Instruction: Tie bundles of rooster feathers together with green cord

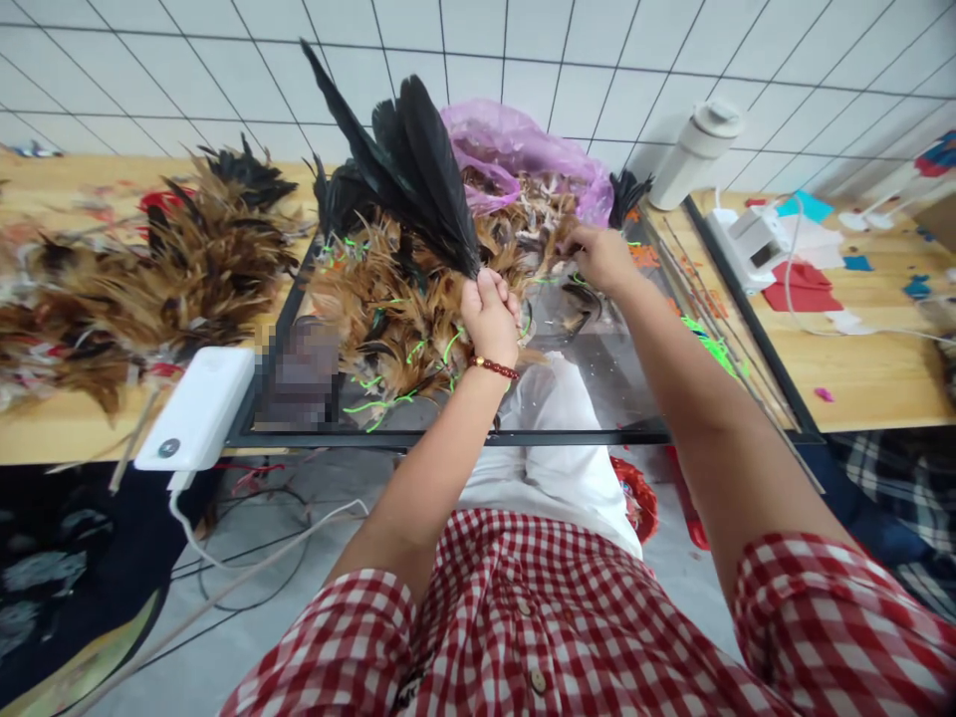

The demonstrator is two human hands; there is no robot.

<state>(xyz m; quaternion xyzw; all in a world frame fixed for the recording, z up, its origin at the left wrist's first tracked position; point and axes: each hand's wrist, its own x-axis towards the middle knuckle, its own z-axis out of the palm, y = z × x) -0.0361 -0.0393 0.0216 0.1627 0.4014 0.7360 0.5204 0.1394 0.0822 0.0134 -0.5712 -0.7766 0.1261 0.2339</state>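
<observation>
My left hand (491, 314) is closed round the base of a bunch of long black feathers (425, 159), which fans up and to the left. My right hand (597, 257) reaches to the edge of a heap of small brown feathers (549, 214), its fingertips pinched there; what lies between them is too small to make out. Below and left of the black bunch spreads a pile of brown feather bundles (388, 309) tied with bright green string (380, 403). All this rests on a glass tabletop with a black frame (448, 438).
A pink plastic bag (515, 139) lies behind the heap. At the back right stands a white bottle (694, 154), with a white power strip (747, 244) beside it. On the left are more brown feathers (201, 269) and a white power bank (195, 408) with its cable.
</observation>
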